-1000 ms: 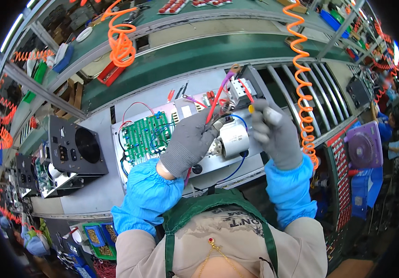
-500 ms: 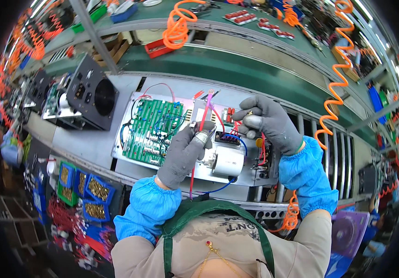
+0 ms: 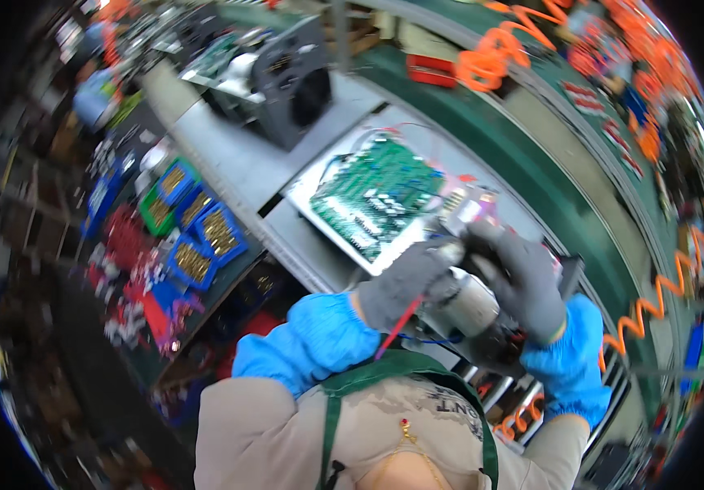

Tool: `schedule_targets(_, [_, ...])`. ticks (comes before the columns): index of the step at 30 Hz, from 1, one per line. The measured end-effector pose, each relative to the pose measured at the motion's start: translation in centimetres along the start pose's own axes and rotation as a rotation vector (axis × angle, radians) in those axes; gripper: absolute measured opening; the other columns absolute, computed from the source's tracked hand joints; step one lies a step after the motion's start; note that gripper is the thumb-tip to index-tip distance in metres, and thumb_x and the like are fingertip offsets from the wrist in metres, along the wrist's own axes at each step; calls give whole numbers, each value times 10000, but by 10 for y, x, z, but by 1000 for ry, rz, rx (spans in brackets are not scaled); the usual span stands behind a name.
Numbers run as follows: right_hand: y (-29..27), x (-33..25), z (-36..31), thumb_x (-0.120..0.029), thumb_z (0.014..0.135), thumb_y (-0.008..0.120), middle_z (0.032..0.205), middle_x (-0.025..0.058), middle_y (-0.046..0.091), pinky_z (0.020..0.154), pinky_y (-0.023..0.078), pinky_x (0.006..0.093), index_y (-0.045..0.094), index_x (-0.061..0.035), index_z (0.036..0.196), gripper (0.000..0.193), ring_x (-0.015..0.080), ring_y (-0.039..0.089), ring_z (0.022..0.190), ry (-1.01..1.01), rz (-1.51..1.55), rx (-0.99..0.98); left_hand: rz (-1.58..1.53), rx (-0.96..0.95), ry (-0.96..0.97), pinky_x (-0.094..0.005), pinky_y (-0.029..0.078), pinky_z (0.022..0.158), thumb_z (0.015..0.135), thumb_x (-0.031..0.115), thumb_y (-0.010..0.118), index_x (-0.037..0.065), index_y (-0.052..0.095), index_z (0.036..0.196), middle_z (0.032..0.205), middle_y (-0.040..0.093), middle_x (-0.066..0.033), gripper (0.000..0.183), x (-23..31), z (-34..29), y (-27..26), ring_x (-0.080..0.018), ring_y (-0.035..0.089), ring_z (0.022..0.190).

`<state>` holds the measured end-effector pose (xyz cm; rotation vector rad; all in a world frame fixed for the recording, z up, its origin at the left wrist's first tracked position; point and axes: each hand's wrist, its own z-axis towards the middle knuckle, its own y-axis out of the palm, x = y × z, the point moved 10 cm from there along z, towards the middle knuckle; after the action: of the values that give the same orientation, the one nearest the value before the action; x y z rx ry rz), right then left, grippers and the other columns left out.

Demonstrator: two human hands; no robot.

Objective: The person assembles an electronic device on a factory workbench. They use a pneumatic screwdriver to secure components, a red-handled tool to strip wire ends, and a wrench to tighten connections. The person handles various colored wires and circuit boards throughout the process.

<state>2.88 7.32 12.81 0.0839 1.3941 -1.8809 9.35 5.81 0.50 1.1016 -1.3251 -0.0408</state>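
My left hand [image 3: 409,282], in a grey glove, is closed around a red wire [image 3: 398,329] whose lower part hangs toward my apron. Close beside it, my right hand [image 3: 523,278] bends its gloved fingers toward the left fingertips. Motion blur hides what, if anything, the right fingers hold. Both hands are above a flat metal chassis [image 3: 301,193]. It carries a green circuit board [image 3: 376,192], left of my hands, and a whitish cylinder [image 3: 473,306] just below them. Other wiring near the right hand is smeared.
Blue and green bins of small brass-coloured parts [image 3: 219,234] stand on the left, near red wire bundles [image 3: 127,245]. A dark housing with a round fan [image 3: 290,90] sits farther along the bench. Orange coiled hoses [image 3: 482,67] hang beyond, near a red box [image 3: 431,70].
The view has swung left, so the bench now runs diagonally and the bins appear nearer the middle. My right hand has come in close to my left, which keeps the red wire.
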Motion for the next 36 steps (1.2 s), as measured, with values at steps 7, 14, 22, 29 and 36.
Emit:
schedule_targets(7, [40,-43,29,-27,690,654,884,37,658,629,460,346,531,-97,1239,567,221,568,721,-174,-328,-75,-254,-9,42,-218,273,452,872,456,603,126,553,1078,571,400,62,392,3,-17,-23,-45,361,483])
schedule_targets(14, [71,-63,67,-52,775,635,953,50,668,786,474,365,504,-46,1257,500,272,592,934,-266,-111,-104,-405,9,201,-192,278,417,883,354,627,127,550,1014,594,426,63,273,14,-37,-68,-27,365,461])
schedule_targets(22, [139,-19,80,-113,937,472,1274,162,526,1000,368,323,329,35,1373,482,194,481,1196,386,1013,-400,-441,192,284,-206,415,534,853,247,594,19,541,1091,602,414,71,334,29,-68,-115,-34,400,503])
schedule_targets(29, [16,8,73,-191,879,581,1019,171,629,772,500,325,477,32,1139,358,203,618,890,333,660,118,-19,1108,481,-241,288,424,842,139,612,81,640,902,613,458,65,88,66,-194,-367,-68,381,483])
schedule_targets(36, [-36,62,31,-182,932,514,989,128,643,776,494,291,544,30,1191,336,166,618,873,521,403,222,923,1834,-12,-352,490,577,936,190,447,86,646,900,714,636,-87,227,72,-324,-561,-227,624,683])
